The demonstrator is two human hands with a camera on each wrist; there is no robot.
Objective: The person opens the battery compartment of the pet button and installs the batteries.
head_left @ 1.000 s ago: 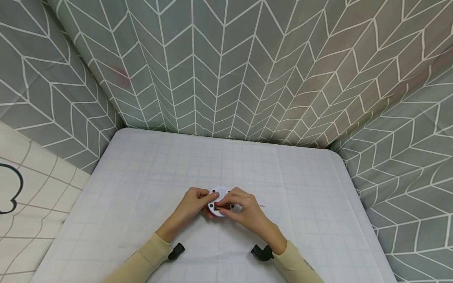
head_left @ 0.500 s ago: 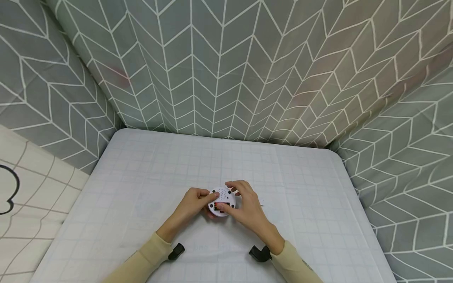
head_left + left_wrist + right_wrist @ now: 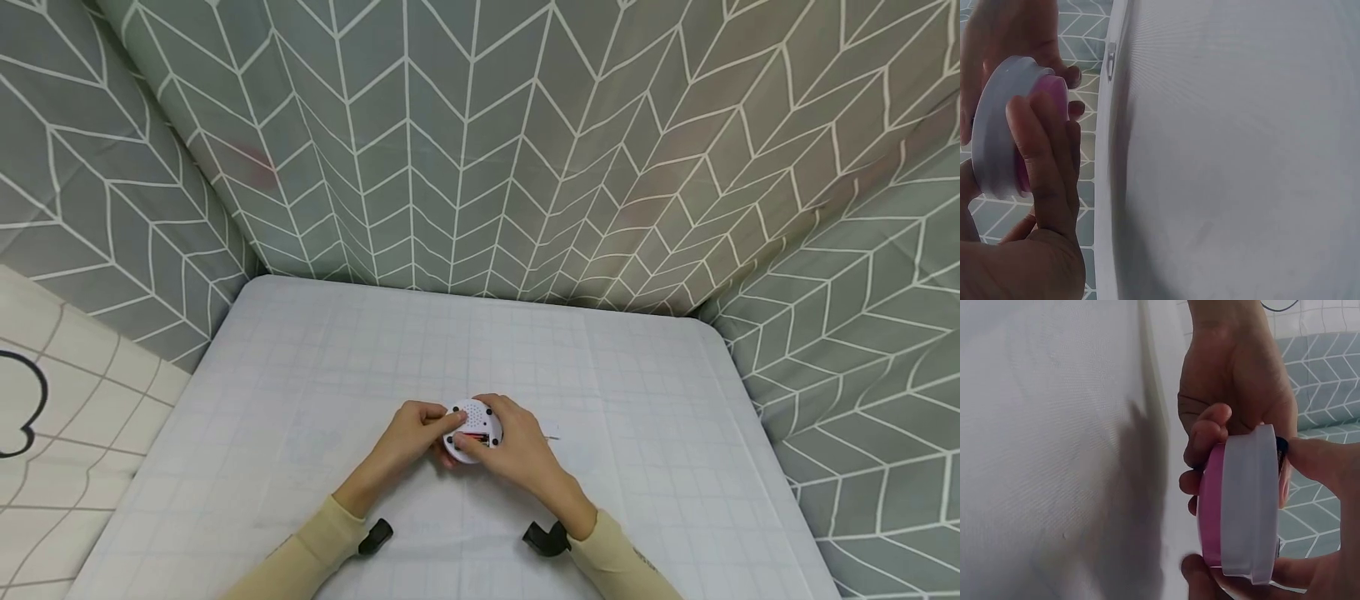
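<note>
A round battery-powered device (image 3: pixel 474 410) is held off the table between both hands. Its white back, with speaker holes and small dark feet, faces up in the head view; its underside (image 3: pixel 1212 506) is pink. Red-and-dark batteries (image 3: pixel 474 435) show in its uncovered compartment. My left hand (image 3: pixel 408 437) grips the left side, thumb on top and fingers (image 3: pixel 1041 156) spread against the pink underside. My right hand (image 3: pixel 525 446) holds the right side, its fingers round the far edge and its thumb at the compartment, partly covering the batteries.
A small thin object (image 3: pixel 552 437) lies on the white-covered table (image 3: pixel 337 350), just right of my right hand. Black wrist mounts (image 3: pixel 375 537) sit at both sleeves. Grey patterned curtains (image 3: pixel 465 150) hang behind the table and along its sides.
The right fingers first pinch at the batteries, then lift away with the thumb staying on the compartment. Now they close round the device's far right edge. The left hand keeps its grip.
</note>
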